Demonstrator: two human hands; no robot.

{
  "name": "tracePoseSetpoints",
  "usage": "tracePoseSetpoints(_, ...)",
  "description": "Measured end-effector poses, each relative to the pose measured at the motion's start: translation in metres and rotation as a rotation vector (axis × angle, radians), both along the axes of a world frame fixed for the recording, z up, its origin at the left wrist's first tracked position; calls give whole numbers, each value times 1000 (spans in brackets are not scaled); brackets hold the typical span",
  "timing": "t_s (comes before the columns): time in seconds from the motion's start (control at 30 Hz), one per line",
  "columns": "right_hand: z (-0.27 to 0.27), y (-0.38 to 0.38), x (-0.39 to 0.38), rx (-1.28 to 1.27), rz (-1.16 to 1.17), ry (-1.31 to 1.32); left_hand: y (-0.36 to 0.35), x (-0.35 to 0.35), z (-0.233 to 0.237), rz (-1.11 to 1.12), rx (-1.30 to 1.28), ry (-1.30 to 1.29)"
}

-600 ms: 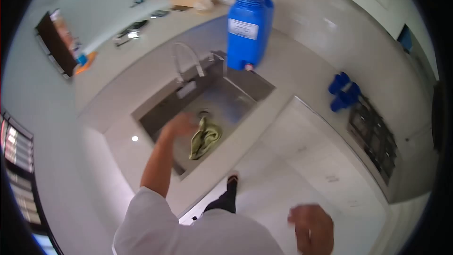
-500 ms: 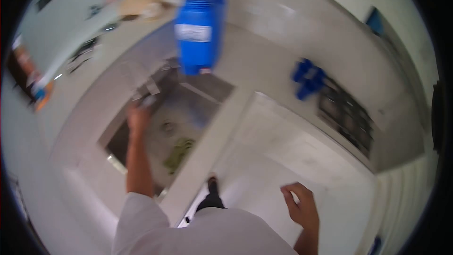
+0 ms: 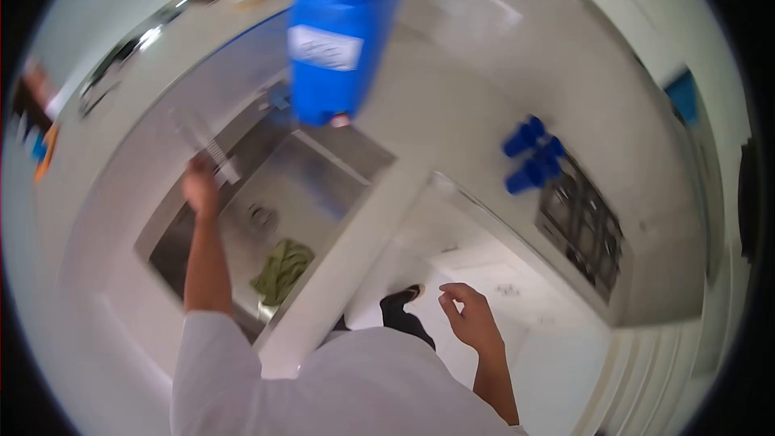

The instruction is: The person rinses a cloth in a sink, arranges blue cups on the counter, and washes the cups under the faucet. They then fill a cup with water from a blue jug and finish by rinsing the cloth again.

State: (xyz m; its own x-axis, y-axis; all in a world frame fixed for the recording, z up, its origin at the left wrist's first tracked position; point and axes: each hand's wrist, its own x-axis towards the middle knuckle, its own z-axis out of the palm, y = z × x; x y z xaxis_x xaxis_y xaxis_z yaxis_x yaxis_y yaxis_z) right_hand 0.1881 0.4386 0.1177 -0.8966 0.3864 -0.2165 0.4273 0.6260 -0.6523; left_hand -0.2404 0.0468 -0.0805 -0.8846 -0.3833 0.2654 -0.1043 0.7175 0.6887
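Note:
My left hand (image 3: 200, 184) reaches over the sink (image 3: 303, 186), its fingers curled in right at the pale, ribbed faucet spout (image 3: 211, 149). I cannot tell what, if anything, is inside the curled fingers. A bunched green cloth (image 3: 282, 271) lies in the basin near its front edge, beyond which the round drain (image 3: 261, 216) shows. My right hand (image 3: 471, 320) hangs in the air in front of my body, over the floor. Its fingers are loosely bent, with thumb and forefinger apart and nothing between them.
A large blue jug (image 3: 327, 73) with a white label stands at the sink's back corner. Blue cups (image 3: 531, 153) sit on the counter (image 3: 452, 105) beside the black gas stove (image 3: 580, 226). Dark items (image 3: 105, 73) lie along the ledge at the left.
My view has shifted. My left hand stays by the faucet and now appears farther left. My right hand appears farther left and higher, still empty. My foot has moved right in view.

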Motion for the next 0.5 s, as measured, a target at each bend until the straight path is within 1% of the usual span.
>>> tracePoseSetpoints(0.03, 0, -3, -18, -19, 75, -13, 14, 18, 35, -20, 10, -68)
tracePoseSetpoints(0.07, -6, -7, -37, -54, 152, -5, 15, 11, 31, 15, 82, -16)
tracePoseSetpoints(0.1, -13, -8, -55, -83, 227, -2, 19, 10, 46, 55, 95, -64)
tracePoseSetpoints(0.13, -15, -8, -72, -102, 298, -4, 12, 0, 37, 49, 32, -77)
tracePoseSetpoints(0.17, -8, -11, -94, -96, 401, -73, 11, -5, 29, 58, 18, -25)
tracePoseSetpoints(0.23, -25, -19, -126, -185, 613, 38, -5, -7, 18, 198, 136, 24)
tracePoseSetpoints(0.27, -29, -20, -138, -221, 665, 4, -15, -5, -3, 319, 286, 0)
tracePoseSetpoints(0.3, -28, -21, -154, -253, 717, -34, -19, 8, -22, 303, 293, -95)
tracePoseSetpoints(0.37, -34, -26, -191, -318, 841, -45, -26, 21, -26, 253, 280, -249)
tracePoseSetpoints(0.43, -57, -27, -215, -384, 944, -43, 8, 43, -7, 403, 287, -76)
tracePoseSetpoints(0.47, -73, -30, -229, -348, 987, -15, 26, 48, -3, 409, 322, -69)
tracePoseSetpoints(0.5, -112, -37, -246, -646, 873, -71, 48, 57, -3, 413, 362, -75)
